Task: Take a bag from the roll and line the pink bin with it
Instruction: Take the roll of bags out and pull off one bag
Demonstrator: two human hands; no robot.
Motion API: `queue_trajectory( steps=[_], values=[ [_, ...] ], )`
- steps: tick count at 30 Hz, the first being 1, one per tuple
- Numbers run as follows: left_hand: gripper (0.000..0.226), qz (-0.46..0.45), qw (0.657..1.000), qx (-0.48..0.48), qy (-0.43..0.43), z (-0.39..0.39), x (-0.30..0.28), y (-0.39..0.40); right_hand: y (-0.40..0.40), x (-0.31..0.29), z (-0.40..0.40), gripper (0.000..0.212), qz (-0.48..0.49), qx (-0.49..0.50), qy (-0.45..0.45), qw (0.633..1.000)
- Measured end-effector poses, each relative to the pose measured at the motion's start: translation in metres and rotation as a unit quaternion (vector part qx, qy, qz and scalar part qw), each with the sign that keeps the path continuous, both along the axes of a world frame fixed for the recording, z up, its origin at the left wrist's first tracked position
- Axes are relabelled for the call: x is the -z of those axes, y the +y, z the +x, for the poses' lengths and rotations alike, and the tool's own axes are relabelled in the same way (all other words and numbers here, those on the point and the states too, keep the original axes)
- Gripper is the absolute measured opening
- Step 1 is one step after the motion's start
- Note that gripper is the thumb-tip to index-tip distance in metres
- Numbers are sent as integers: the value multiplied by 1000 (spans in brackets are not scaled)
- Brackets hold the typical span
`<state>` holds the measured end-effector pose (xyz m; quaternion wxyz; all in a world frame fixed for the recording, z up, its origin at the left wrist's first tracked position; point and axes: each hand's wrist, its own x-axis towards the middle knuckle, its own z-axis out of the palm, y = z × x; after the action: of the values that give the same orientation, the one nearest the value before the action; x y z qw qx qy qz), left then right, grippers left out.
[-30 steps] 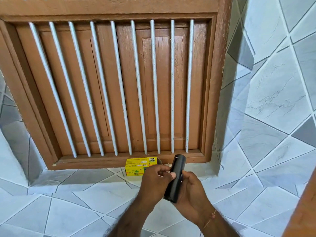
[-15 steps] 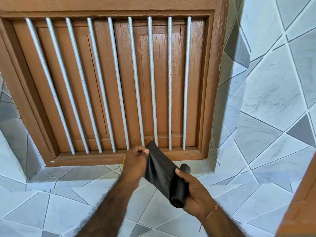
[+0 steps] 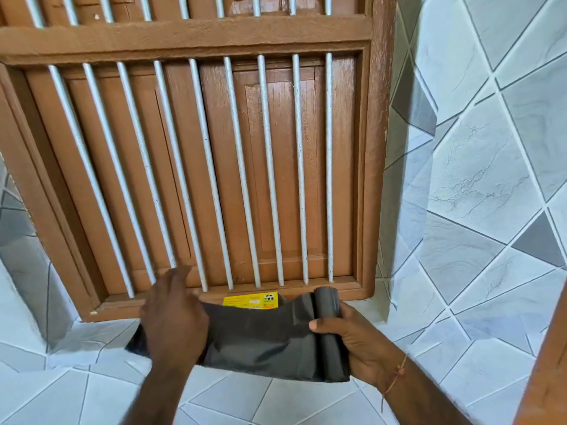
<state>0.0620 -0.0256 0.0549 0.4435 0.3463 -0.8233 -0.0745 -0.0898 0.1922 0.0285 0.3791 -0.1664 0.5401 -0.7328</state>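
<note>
Head view is showing the bag [image 3: 260,342] stretching flat between both hands in front of the barred wooden window [image 3: 196,154], where it is risking a ragged tear if the left hand [image 3: 173,317], pinching its free end, is jerking sideways, while the right hand [image 3: 352,338] is clasping the roll [image 3: 329,332], touching its palm.

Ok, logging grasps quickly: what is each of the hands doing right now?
Left hand: closed on the unrolled black bag, pulled out to the left.
Right hand: closed around the roll, holding it upright.
</note>
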Motion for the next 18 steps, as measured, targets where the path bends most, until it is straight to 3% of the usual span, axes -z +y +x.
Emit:
queue_trajectory(
  steps=[1,3,4,6,9,14,18],
  values=[
    [36,23,991,128,-6,-8,-5,16,-2,-8,3,46,-3,-30,25,999],
    [15,193,923,325,-65,-23,-21,50,-5,-20,7,50,-12,-89,52,995],
    [9,293,868,391,-93,-29,-25,61,-6,-24,7,53,-16,-109,55,992],
    [29,388,802,442,-104,-36,-21,63,-4,-28,2,54,-19,-113,51,992],
    [20,406,807,424,-57,-36,-15,46,4,-24,-9,45,-3,-70,23,997],
    [24,309,863,388,-92,-32,-28,15,6,-5,-16,66,64,-19,0,998],
    [25,286,887,353,-78,-15,-32,-18,10,0,-20,66,72,15,-6,997]
  ],
)
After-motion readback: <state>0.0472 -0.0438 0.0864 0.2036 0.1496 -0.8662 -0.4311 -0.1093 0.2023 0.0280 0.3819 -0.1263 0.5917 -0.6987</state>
